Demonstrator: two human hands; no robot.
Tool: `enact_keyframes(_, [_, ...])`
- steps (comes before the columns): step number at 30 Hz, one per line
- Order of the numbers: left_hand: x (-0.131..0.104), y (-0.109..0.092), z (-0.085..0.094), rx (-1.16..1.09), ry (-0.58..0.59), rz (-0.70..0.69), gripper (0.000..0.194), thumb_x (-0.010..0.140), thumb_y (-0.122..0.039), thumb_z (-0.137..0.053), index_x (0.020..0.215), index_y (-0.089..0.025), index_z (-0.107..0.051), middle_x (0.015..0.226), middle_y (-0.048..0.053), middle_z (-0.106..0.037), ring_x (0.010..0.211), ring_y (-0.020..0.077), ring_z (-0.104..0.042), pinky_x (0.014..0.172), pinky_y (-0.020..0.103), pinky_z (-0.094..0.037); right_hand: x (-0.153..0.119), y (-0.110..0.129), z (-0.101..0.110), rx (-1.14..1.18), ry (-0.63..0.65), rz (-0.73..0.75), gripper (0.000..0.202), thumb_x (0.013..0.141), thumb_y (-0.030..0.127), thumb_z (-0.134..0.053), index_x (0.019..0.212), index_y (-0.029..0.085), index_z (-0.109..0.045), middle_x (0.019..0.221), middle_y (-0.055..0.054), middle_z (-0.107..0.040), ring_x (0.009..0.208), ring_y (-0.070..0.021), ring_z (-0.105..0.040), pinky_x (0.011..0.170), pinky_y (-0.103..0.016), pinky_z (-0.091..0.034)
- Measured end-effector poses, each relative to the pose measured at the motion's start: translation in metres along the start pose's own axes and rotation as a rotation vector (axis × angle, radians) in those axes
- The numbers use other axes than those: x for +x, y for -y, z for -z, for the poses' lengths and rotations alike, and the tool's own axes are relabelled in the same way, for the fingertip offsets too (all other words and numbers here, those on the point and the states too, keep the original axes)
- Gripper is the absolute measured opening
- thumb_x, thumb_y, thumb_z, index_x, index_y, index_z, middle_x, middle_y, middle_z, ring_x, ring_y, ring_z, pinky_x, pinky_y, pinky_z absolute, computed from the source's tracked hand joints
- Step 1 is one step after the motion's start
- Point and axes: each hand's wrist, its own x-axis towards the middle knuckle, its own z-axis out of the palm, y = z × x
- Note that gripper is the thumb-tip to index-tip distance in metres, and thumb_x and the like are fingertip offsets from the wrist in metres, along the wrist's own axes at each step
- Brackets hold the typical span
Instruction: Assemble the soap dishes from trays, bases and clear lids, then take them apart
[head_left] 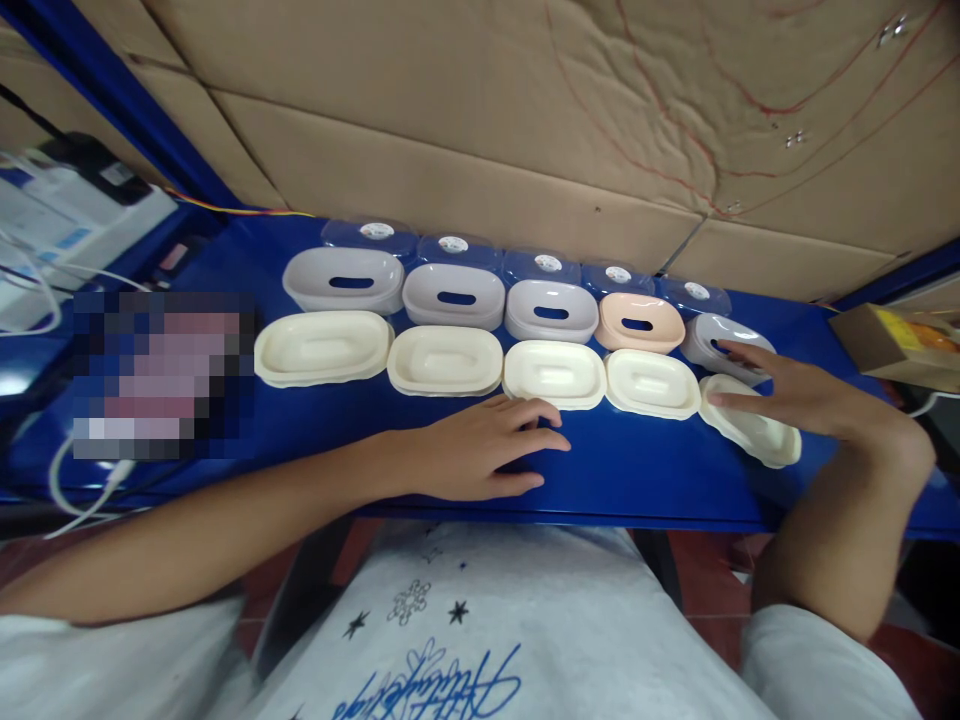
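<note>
My left hand is above the blue tabletop with its fingers apart and nothing in them, just in front of a cream oval tray. My right hand is spread at the right end of the rows. Its index finger reaches over a grey slotted soap dish, and its thumb lies over the tilted cream tray. More cream trays form the front row. Behind them stand several grey slotted dishes and one peach dish.
Clear plastic covers with round stickers line the back, against a cardboard wall. A blurred-out device with a white cable lies at left, near a power strip. A cardboard box stands at right.
</note>
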Motion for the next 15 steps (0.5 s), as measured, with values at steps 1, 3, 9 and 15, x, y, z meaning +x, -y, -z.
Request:
enact_keyframes(1, [0.0,0.0,0.0,0.008,0.0,-0.005,0.038,0.112,-0.036,-0.063,0.147,-0.02,-0.062,0.151,0.019,-0.061,0.128,0.0317,-0.067,0.115,0.049,-0.055,0.001,0.001,0.0,-0.008,-0.002,0.002,0.112,0.084,0.087,-0.064,0.176,0.028,-0.039,0.175,-0.011,-0.052,0.155,-0.0436,-0.056,0.13,-0.055,-0.047])
enact_keyframes(3, [0.0,0.0,0.0,0.018,0.003,-0.009,0.038,0.112,-0.035,-0.063,0.147,-0.019,-0.063,0.15,0.019,-0.061,0.128,0.0321,-0.067,0.116,0.049,-0.056,0.002,0.002,-0.001,-0.02,-0.006,0.017,0.107,0.086,0.086,-0.058,0.175,0.029,-0.042,0.175,-0.009,-0.052,0.156,-0.0427,-0.055,0.131,-0.056,-0.046])
enact_keyframes(9, [0.001,-0.001,0.0,0.032,0.006,-0.009,0.036,0.112,-0.034,-0.064,0.145,-0.02,-0.064,0.149,0.018,-0.062,0.126,0.031,-0.068,0.115,0.049,-0.056,0.01,-0.006,-0.004,-0.06,-0.087,0.068,0.086,0.097,0.069,-0.041,0.168,0.021,-0.051,0.169,-0.014,-0.059,0.151,-0.0425,-0.061,0.129,-0.059,-0.047])
enact_keyframes(15, [0.001,-0.001,-0.001,0.048,-0.002,-0.014,0.034,0.111,-0.032,-0.066,0.143,-0.02,-0.066,0.148,0.018,-0.063,0.126,0.0306,-0.068,0.116,0.048,-0.055,0.02,-0.019,-0.013,-0.048,-0.12,0.173,0.078,0.102,0.065,-0.041,0.163,0.02,-0.057,0.168,-0.014,-0.06,0.155,-0.0404,-0.057,0.131,-0.057,-0.044])
